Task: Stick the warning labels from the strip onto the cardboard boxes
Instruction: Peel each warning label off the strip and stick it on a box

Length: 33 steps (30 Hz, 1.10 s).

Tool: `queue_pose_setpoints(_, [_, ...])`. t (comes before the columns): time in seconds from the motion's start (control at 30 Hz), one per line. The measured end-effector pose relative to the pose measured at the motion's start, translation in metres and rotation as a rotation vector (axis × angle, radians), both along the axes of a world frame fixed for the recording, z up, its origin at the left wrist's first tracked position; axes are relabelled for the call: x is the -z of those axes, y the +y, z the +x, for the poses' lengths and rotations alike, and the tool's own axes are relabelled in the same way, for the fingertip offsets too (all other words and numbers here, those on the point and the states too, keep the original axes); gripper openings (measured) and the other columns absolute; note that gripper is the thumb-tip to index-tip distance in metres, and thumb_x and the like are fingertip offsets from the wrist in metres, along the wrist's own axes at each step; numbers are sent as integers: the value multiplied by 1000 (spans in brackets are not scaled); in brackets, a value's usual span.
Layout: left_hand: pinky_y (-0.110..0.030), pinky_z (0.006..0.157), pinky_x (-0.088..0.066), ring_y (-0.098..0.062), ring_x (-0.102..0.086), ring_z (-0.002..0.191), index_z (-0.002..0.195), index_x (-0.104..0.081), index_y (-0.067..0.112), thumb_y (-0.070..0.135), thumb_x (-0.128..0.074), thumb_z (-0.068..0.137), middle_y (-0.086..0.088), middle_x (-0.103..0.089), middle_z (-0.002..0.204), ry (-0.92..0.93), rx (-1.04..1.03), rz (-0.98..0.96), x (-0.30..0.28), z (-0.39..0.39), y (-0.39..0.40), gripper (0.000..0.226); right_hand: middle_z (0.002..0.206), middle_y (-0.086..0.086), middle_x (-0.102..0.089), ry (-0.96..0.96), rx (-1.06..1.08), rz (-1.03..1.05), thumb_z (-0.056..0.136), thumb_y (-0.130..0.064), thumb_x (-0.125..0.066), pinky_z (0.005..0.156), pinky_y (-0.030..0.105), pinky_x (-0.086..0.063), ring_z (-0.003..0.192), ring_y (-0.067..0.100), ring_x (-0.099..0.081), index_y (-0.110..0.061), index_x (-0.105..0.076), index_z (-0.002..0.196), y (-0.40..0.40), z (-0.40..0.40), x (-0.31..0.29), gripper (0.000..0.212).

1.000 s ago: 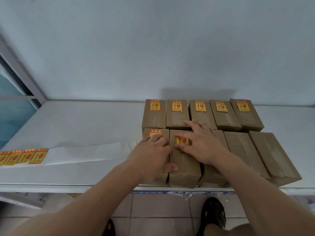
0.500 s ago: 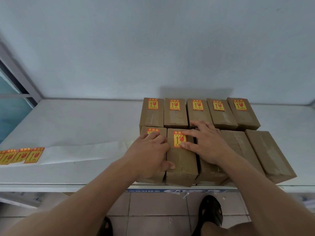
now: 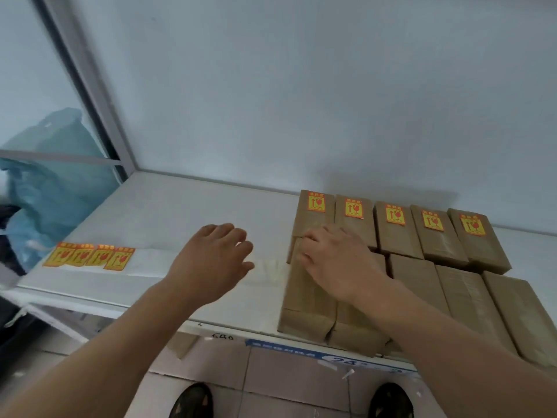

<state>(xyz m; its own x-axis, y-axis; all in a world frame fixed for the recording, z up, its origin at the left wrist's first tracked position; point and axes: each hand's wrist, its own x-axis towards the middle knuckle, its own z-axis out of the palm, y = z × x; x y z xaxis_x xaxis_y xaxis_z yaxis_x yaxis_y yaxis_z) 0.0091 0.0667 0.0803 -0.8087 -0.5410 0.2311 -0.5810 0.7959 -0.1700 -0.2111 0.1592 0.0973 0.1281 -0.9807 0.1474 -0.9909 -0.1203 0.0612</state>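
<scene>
Brown cardboard boxes stand in two rows on a white shelf point(image 3: 156, 218). The back row point(image 3: 394, 233) carries a yellow-and-red warning label point(image 3: 395, 214) on each box. My right hand point(image 3: 337, 260) lies flat on the tops of the two leftmost front boxes point(image 3: 304, 297), hiding their labels. My left hand point(image 3: 211, 257) hovers over the shelf left of the boxes, fingers loosely bent, holding nothing. The white backing strip point(image 3: 168, 260) runs leftwards along the shelf, with several labels point(image 3: 90, 256) at its far end.
Three front-row boxes on the right point(image 3: 470, 303) have bare tops. A metal frame post point(image 3: 90, 86) and a blue plastic bag point(image 3: 51, 188) are at the left. Below the shelf edge are tiled floor and my shoes point(image 3: 193, 401).
My left hand has lifted off the front-left box and moved left over the shelf. My right hand slid left across the front boxes. The camera has turned left, showing more of the strip.
</scene>
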Motion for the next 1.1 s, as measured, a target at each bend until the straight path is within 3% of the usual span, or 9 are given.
queue_pose_setpoints(0.17, [-40,75,-53,-27,-66,90,89,-74,16,37,-80,72,-4,-70,97,2,-201,13,9,71,-25,28,101,4,-67,74,-145,-54,95,-27,-48,74,38,-48,90,27,-61,-16,-68,99,-53,71,16,23])
queue_pose_setpoints(0.37, [-41,82,-50,-26,-63,98,100,-73,17,40,-70,82,-3,-68,104,-16,-411,54,23,150,-60,29,101,6,-64,56,-256,-26,97,-24,-45,75,37,-40,91,29,-57,-14,-65,101,-105,148,35,23])
queue_pose_setpoints(0.57, [-34,95,-38,-20,-51,114,119,-62,26,47,-49,93,5,-58,119,85,-601,180,48,207,-85,36,100,6,-61,52,-296,47,95,-20,-45,69,34,-32,91,28,-55,-14,-61,100,-154,216,60,18])
queue_pose_setpoints(0.7, [-33,98,-38,-17,-48,117,123,-58,28,49,-46,94,6,-55,124,150,-667,271,64,215,-100,38,107,6,-58,-29,-254,145,100,-26,-40,69,33,-37,98,26,-54,-15,-57,111,-181,252,80,23])
queue_pose_setpoints(0.83, [-33,98,-38,-18,-46,121,127,-55,27,44,-45,97,5,-52,127,225,-700,353,80,216,-114,36,116,6,-55,-200,-113,230,96,-26,-50,83,36,-50,106,26,-57,-17,-56,122,-205,275,96,28])
queue_pose_setpoints(1.1, [-38,102,-40,-22,-42,124,135,-47,35,33,-47,99,3,-47,135,244,-747,493,115,227,-123,37,117,7,-48,-223,-47,251,99,-39,-40,84,38,-48,108,25,-49,-26,-54,129,-223,288,114,35])
